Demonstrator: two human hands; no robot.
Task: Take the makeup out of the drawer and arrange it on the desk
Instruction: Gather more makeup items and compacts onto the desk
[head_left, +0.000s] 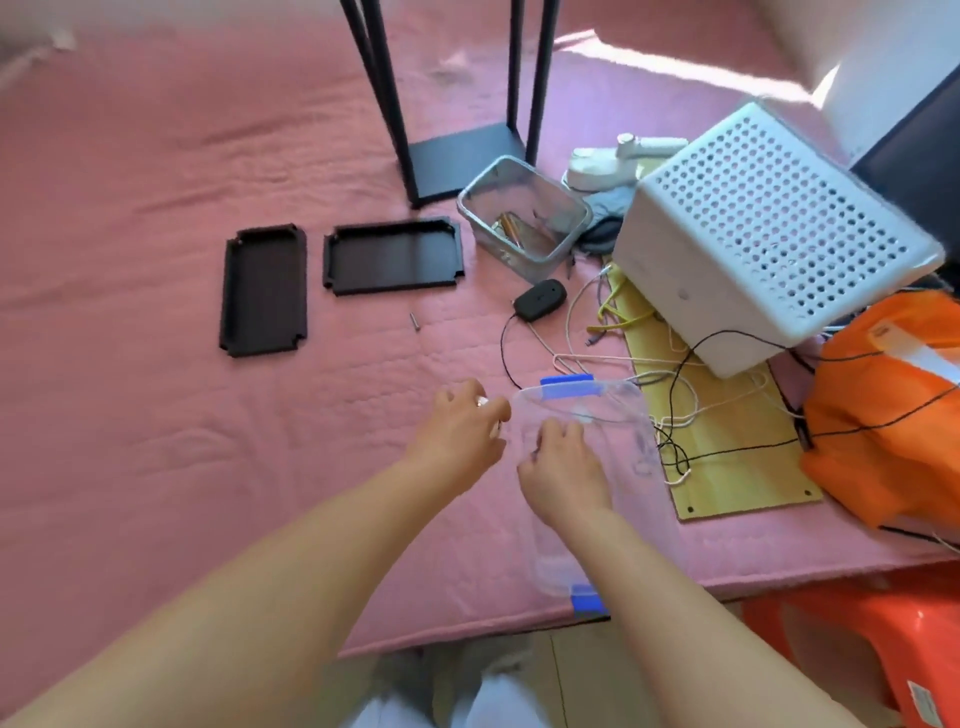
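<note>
Pink quilted bed carries two black trays, a white perforated basket; both hands' grip, left hand and right hand, clamped on a clear lidded box.

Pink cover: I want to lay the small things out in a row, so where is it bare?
Bare left of the two black trays, and between them and the left hand. Crowded right: cables, white basket, orange bag.
</note>
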